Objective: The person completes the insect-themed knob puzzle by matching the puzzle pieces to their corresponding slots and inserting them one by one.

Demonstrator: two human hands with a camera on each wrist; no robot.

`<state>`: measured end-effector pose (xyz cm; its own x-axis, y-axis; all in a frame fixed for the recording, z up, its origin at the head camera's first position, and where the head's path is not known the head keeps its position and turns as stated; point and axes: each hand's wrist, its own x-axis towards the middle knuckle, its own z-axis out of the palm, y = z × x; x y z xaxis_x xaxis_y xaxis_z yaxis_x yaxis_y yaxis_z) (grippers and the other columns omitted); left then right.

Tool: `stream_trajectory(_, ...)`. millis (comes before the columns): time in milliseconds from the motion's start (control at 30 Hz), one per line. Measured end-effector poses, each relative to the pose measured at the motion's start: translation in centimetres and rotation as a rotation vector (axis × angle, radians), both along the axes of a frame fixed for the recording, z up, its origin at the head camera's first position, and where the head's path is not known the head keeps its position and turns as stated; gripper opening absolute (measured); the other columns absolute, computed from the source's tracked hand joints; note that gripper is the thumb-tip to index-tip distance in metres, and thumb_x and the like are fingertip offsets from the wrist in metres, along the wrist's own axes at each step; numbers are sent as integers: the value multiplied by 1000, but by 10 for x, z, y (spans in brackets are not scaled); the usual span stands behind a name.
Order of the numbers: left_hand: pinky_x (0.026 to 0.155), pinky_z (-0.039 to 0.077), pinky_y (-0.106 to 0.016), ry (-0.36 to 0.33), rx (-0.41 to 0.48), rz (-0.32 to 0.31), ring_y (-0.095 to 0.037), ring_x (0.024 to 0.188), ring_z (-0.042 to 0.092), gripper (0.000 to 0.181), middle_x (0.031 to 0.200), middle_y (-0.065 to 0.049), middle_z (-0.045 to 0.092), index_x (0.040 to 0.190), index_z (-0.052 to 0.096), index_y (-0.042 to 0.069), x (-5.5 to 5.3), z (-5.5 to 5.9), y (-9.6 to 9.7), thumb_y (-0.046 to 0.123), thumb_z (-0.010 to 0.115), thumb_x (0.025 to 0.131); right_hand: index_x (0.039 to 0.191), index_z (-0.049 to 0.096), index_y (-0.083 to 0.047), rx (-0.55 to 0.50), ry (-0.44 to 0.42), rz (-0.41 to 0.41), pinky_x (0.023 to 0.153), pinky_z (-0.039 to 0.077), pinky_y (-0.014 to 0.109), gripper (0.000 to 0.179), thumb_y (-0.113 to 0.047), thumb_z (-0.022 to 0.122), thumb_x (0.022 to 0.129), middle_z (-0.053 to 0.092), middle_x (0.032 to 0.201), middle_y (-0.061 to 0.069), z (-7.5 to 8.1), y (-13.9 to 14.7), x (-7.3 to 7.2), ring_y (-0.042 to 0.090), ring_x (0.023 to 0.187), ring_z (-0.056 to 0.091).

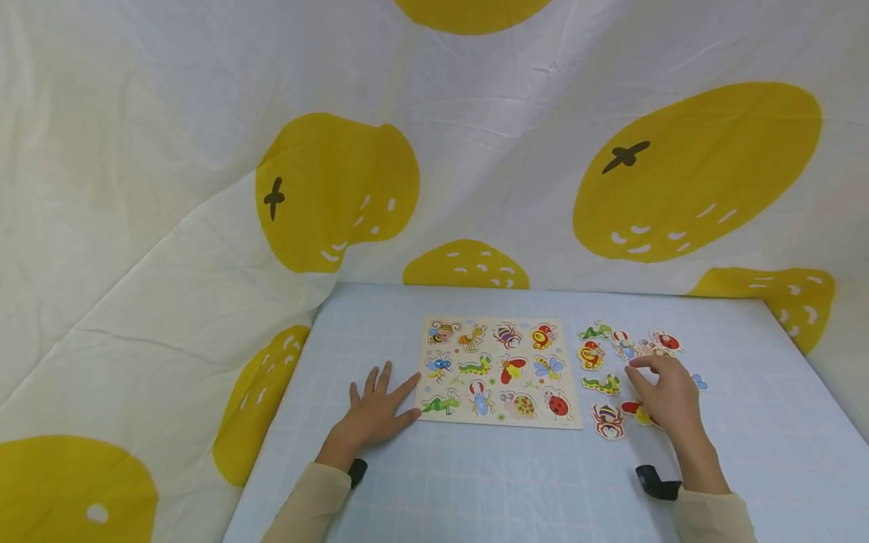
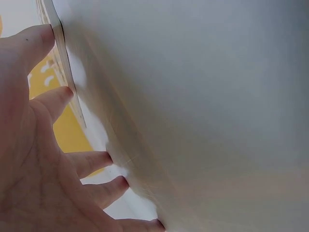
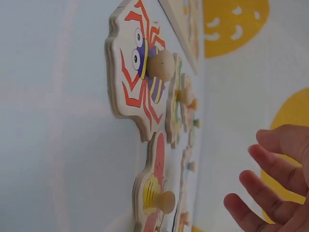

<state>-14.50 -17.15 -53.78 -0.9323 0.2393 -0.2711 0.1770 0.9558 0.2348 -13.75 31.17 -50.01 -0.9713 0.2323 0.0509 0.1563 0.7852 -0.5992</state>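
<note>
A wooden insect puzzle board point(image 1: 489, 419) lies flat on the table. My left hand point(image 1: 376, 409) rests with spread fingers at its left edge; in the left wrist view, the thumb and index fingertip touch that edge. Knobbed puzzle pieces lie right of the board, among them a spider piece point(image 3: 130, 72), a caterpillar piece point(image 1: 601, 385) and a red-and-yellow bug piece point(image 3: 149, 195). Over them hovers my right hand point(image 1: 668, 396), thumb near the index finger. Its fingers are loosely bent in the right wrist view, apart from the pieces, with nothing seen between them.
Farther back lie a grasshopper piece point(image 1: 595, 329), a ladybug piece point(image 1: 665, 342) and a stag beetle piece point(image 1: 623, 347), some overlapping. A blue-winged piece point(image 1: 699, 382) shows partly behind the right hand. The pale checked table point(image 1: 502, 483) meets a hanging patterned cloth point(image 1: 475, 188).
</note>
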Motion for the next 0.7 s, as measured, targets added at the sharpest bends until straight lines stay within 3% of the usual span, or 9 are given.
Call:
stream_trajectory(367,108,4,-76,-3,-1,9,-46,149,2,69,166,-18,7,157,29,41,1,3,1,62,54,95,111,69,4,-4,-37,30,89,38,71,29,-21,67,96,52,124,32,-13,-1,19,51,118,43)
stream_trajectory(700,108,5,-76,0,-4,4,-46,149,2,69,166,-18,8,157,30,41,1,3,1,62,54,95,98,75,-3,-19,-23,181,95,36,69,17,-18,75,91,58,121,27,-28,-2,30,47,118,44)
